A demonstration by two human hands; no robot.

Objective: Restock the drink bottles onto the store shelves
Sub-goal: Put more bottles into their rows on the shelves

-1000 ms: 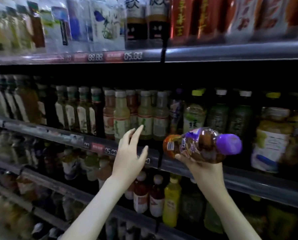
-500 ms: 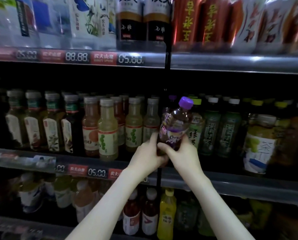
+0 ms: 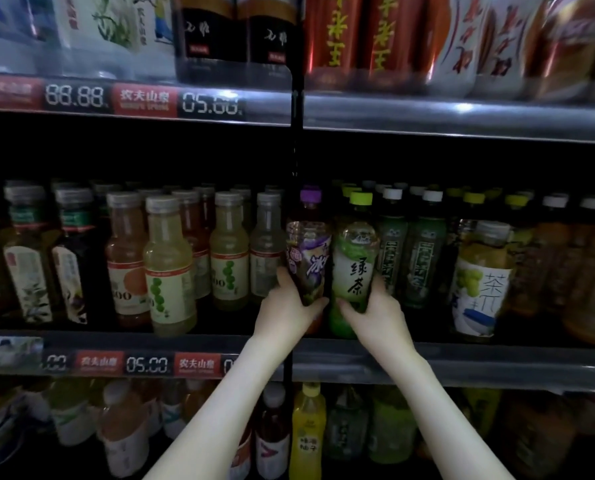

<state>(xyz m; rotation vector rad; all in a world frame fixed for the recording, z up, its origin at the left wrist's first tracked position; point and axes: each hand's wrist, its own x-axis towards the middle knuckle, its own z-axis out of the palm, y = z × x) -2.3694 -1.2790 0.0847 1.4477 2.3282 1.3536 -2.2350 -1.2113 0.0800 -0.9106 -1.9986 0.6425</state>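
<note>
Purple-capped bottle (image 3: 308, 258): upright in front row of middle shelf (image 3: 462, 362), just right of black upright (image 3: 294, 150), touching green tea bottle (image 3: 355, 265). Gripped low by left hand (image 3: 289, 313), fingers curled round it; right hand (image 3: 375, 313) likewise wrapped round green tea bottle. Judged nearly placed; release and straightening left. Cannot tell whether base is down: hidden behind left hand. Rear rows lost in dark. Further stock to shelve out of view.

The light is dim, and the back of the shelving is almost black. The upper shelf (image 3: 462, 121) has a glossy metal front that catches a glare. A black upright post (image 3: 294, 150) divides the bays. Price strips (image 3: 143, 100) with red tags line the left fronts. The middle shelf (image 3: 497, 365) is grey.
</note>
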